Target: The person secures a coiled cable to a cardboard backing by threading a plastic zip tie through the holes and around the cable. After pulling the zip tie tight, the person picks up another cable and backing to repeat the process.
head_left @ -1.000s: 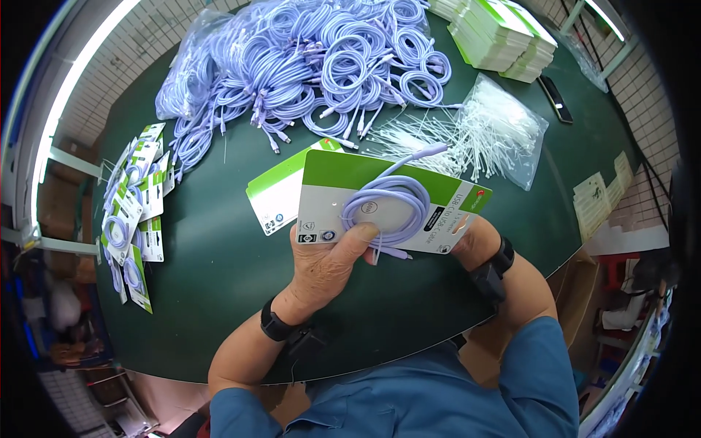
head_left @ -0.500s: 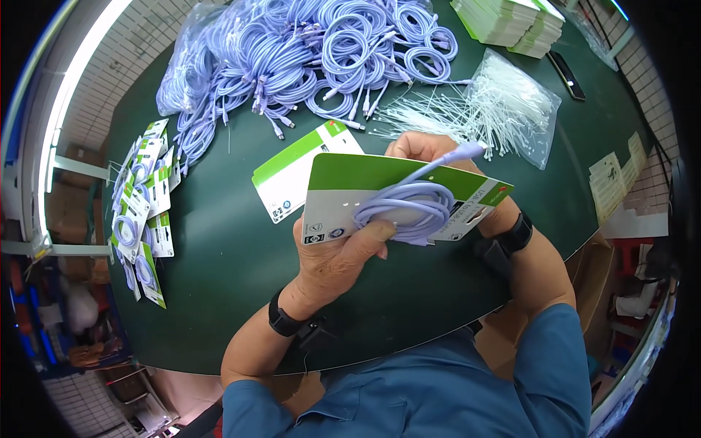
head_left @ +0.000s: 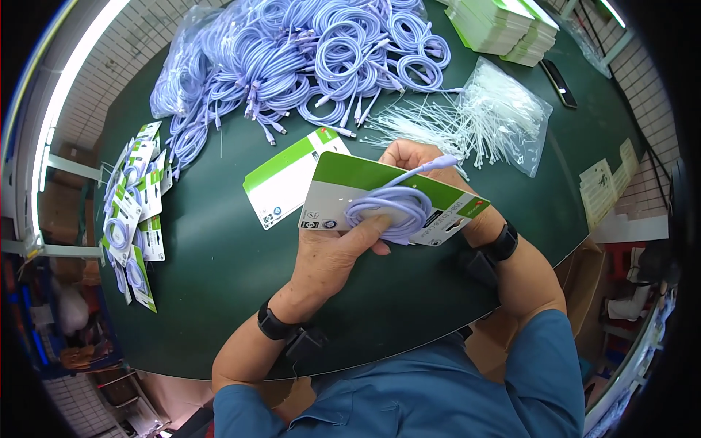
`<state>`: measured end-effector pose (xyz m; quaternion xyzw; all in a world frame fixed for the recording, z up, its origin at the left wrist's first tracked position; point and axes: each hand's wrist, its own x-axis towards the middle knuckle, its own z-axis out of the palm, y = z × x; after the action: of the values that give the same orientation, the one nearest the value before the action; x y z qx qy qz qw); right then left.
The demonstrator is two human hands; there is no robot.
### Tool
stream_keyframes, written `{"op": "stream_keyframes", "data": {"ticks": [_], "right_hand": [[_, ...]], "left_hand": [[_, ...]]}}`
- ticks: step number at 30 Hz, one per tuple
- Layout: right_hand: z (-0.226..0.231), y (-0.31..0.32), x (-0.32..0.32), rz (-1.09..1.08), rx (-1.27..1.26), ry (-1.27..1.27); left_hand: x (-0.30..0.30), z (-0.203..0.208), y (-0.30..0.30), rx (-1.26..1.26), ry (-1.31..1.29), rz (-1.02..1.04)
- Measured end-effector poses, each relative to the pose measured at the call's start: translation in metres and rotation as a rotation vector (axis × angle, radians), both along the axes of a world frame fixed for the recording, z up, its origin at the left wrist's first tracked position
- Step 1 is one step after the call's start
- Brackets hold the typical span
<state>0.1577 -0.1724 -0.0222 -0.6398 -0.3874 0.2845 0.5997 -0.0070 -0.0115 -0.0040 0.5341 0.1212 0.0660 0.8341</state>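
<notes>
A coiled lilac USB cable (head_left: pixel 410 210) lies against the front of a green and white backing card (head_left: pixel 325 191), tilted above the table. My left hand (head_left: pixel 325 259) grips the card's left part, its thumb pressing on the coil and the other fingers mostly behind the card. The cable's connector end points up to the right past the card's top edge. My right hand (head_left: pixel 407 152) is behind the card, with curled fingers showing above that edge; what they hold is hidden. Further back, more backing cards (head_left: pixel 274 186) lie flat on the table.
A large heap of coiled lilac cables (head_left: pixel 292 62) covers the table's back. White cable ties (head_left: pixel 496 109) spill from a clear bag at back right, near stacked cards (head_left: pixel 500 33) and a dark phone-like object (head_left: pixel 558 82). Carded cables (head_left: pixel 135 212) are piled at the left edge.
The whole view has shifted slightly. The card and coil are tipped a little differently in my hands. My left thumb still presses on the coil, and my right hand stays behind the card.
</notes>
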Motion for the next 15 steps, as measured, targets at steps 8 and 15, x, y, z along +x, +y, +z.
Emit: {"op": "stream_keyframes", "data": {"ticks": [8, 15], "right_hand": [[0.004, 0.004, -0.007, -0.062, 0.022, 0.330], [0.015, -0.005, -0.001, 0.029, 0.139, 0.310]], "left_hand": [[0.000, -0.004, 0.007, -0.088, 0.064, -0.055], [0.010, -0.013, 0.018, -0.051, -0.014, -0.001]]}}
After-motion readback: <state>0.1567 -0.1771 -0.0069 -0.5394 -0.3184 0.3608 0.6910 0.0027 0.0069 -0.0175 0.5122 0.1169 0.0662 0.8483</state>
